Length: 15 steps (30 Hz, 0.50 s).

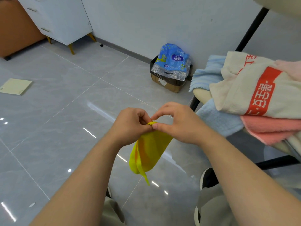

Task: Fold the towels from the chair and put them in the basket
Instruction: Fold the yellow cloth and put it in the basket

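1. Nearest the camera: two legs in pale trousers (216, 207) and a dark shoe (207, 177) with a white sole stand on the grey tiled floor (65, 111).

2. Both bare forearms reach forward and meet at centre frame.
- The left hand (132, 126) has its fingers curled. Its grip pinches the top edge of the yellow towel (149, 152).
- The right hand (177, 123) pinches the same edge from the other side, thumb and forefinger closed on the cloth. The two grips touch each other.

3. The yellow towel hangs in the air from these two grips, above the floor and between the legs. It is bunched and narrow, with an orange streak on its left side and a thin strip trailing at the bottom.

4. To the right, just beside the right hand, is the chair (194, 103), with a black frame and a cream seat. It carries a pile of towels:
- a light blue towel (218, 119) drooping over the near edge;
- a pink towel (273, 129) beside it;
- a cream towel (236, 95) with a red printed band, lying on top of both;
- a second blue towel (206, 72) at the far side.

5. Farther off, against the wall, stands a cardboard box (167, 85) lined with a black bag and holding blue plastic packaging (172, 61).

6. At far left a flat cream panel (15, 86) lies on the floor. A white cabinet (61, 20) on gold legs stands in the corner.
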### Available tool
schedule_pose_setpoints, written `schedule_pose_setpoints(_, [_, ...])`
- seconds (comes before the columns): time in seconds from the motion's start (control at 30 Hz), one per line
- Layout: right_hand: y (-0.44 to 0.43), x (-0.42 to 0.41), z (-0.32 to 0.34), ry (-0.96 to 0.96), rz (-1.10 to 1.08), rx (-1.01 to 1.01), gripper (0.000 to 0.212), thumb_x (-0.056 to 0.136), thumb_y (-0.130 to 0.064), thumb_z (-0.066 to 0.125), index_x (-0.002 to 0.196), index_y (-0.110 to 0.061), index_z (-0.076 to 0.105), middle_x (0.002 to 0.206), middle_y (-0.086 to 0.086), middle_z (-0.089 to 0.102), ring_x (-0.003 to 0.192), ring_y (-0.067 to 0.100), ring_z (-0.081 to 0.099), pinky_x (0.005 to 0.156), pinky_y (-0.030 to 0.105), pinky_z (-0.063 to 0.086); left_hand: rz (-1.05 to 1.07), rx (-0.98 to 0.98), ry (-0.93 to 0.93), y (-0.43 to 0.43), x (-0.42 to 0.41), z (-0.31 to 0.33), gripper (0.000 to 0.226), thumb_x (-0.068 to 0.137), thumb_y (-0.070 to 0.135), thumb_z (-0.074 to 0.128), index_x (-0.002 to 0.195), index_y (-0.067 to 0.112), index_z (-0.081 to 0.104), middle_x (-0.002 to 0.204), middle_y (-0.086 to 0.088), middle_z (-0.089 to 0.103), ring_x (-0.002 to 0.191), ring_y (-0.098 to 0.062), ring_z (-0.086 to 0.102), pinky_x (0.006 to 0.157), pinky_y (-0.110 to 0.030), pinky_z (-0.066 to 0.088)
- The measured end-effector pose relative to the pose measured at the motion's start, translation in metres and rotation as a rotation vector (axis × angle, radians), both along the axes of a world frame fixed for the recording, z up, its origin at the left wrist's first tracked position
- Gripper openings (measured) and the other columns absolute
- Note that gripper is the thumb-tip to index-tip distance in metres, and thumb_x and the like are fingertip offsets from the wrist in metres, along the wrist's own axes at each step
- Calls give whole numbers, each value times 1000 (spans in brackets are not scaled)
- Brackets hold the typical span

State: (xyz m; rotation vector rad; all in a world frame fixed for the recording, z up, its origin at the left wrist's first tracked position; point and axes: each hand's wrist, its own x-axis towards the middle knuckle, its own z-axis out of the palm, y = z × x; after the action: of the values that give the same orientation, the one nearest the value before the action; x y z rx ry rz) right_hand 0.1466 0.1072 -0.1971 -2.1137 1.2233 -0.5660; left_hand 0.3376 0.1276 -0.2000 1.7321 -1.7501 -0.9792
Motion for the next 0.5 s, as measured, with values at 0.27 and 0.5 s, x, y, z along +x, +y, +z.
schedule_pose_setpoints(0.27, [0, -2, 2, 89, 38, 29, 15, 82, -46, 77, 91, -37, 71, 95, -16, 60, 98, 5, 56, 86, 28, 47, -28, 12, -27, 1, -5, -2, 20, 74, 18, 85, 67, 25, 68, 61, 9, 67, 55, 1, 60, 52, -14, 46])
schedule_pose_setpoints(0.5, [-1, -2, 1, 36, -43, 50, 2, 93, -30, 67, 91, -29, 67, 93, -11, 67, 91, 8, 61, 79, 28, 45, -19, -1, 29, 0, -12, -4, 25, 69, 24, 90, 70, 19, 66, 62, 6, 67, 56, -2, 58, 54, -25, 49])
